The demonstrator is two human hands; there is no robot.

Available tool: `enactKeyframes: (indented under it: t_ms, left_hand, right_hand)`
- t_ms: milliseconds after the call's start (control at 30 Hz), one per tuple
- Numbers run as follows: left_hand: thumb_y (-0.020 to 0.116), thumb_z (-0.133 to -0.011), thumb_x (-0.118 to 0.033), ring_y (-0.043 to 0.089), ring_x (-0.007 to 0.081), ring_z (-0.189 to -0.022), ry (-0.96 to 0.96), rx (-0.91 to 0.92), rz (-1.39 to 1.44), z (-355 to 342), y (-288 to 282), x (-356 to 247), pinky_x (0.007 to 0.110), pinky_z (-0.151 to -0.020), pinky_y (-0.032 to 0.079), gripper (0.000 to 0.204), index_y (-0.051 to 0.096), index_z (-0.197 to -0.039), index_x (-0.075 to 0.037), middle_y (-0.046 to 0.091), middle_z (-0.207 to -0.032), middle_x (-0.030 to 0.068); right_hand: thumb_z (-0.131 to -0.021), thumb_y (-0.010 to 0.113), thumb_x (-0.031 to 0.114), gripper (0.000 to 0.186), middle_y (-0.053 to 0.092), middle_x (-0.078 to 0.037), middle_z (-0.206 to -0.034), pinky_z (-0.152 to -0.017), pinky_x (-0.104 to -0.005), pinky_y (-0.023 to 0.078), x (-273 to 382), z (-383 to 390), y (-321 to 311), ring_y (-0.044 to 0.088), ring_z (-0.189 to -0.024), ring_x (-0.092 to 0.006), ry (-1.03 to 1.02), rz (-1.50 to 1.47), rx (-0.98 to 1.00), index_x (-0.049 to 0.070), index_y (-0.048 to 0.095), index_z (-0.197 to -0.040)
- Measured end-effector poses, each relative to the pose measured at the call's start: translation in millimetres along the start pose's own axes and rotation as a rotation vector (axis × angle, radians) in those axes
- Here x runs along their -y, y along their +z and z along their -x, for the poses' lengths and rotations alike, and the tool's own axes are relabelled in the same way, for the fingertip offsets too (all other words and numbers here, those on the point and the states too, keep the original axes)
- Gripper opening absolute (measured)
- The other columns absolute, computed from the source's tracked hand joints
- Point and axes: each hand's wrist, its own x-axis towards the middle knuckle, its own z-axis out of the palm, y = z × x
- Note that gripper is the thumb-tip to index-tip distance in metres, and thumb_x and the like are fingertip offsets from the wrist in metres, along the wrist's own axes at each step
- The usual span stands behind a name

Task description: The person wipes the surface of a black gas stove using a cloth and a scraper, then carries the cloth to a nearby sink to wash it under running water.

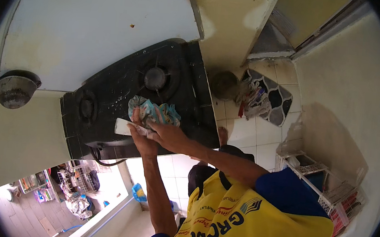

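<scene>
My left hand (pixel 143 143) is closed around a white, flat-sided thing (pixel 122 126) above the front of a black stove (pixel 118 107). Its exact kind does not show. My right hand (pixel 171 136) comes in from the right, its fingers closed over the other end of the same white thing, close against the left hand. Just beyond both hands, a crumpled teal patterned cloth (pixel 165 113) lies on the stove. The nearer part of the cloth is hidden by my fingers.
The stove has a right burner (pixel 155 78) and a left burner (pixel 86 108). A blackened pot (pixel 15 89) hangs at the far left. Beyond the stove's right side lie a patterned mat (pixel 278 99) and a dark round pot (pixel 224 85). White plastic baskets (pixel 328 187) stand at right.
</scene>
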Motion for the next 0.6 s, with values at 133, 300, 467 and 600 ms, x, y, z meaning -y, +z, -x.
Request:
enactKeyframes:
  t_ms: [133,300,467,600]
  left_hand:
    - [0.005,-0.098,-0.062,0.016,0.0277,-0.147,0.042,0.054,-0.412,1.0,-14.7,0.7,0.041,-0.12,0.007,0.084,0.032,-0.147,0.001,0.024,-0.157,0.0157]
    - [0.027,-0.1,-0.057,0.014,0.0288,-0.147,-0.014,-0.106,-0.873,-3.4,-12.4,7.3,0.042,-0.119,0.009,0.07,0.033,-0.149,-0.006,0.021,-0.159,0.0107]
    - [0.033,-0.104,-0.042,0.007,0.0286,-0.149,0.083,-0.008,-1.209,2.3,-21.0,11.7,0.046,-0.119,0.006,0.056,0.035,-0.149,-0.008,0.019,-0.16,0.0105]
    - [0.035,-0.104,-0.039,0.005,0.0283,-0.15,0.093,0.022,-1.146,6.9,-20.5,6.1,0.046,-0.119,0.006,0.053,0.038,-0.147,-0.009,0.021,-0.16,0.0091]
  right_hand:
    - [-0.096,0.052,0.028,0.037,0.066,-0.016,-0.083,-0.054,-0.0376,0.05,1.9,14.7,-19.2,0.068,-0.068,-0.0266,0.031,-0.316,0.239,0.006,0.054,-0.126]
    - [-0.092,0.058,0.029,0.033,0.064,-0.01,-0.07,-0.05,-0.0294,0.049,-37.9,66.9,-92.4,0.063,-0.058,-0.0167,0.371,-1.107,-0.133,0.0,0.055,-0.108]
    - [-0.09,0.057,0.027,0.027,0.057,-0.007,-0.06,-0.042,-0.0285,0.043,-152.0,26.4,-100.5,0.055,-0.048,-0.0155,0.617,-1.025,-0.382,0.001,0.06,-0.089]
    - [-0.088,0.053,0.018,0.02,0.053,-0.007,-0.062,-0.043,-0.0344,0.044,-172.3,-2.7,-109.1,0.052,-0.051,-0.0192,0.676,-1.077,-0.29,0.0,0.062,-0.084]
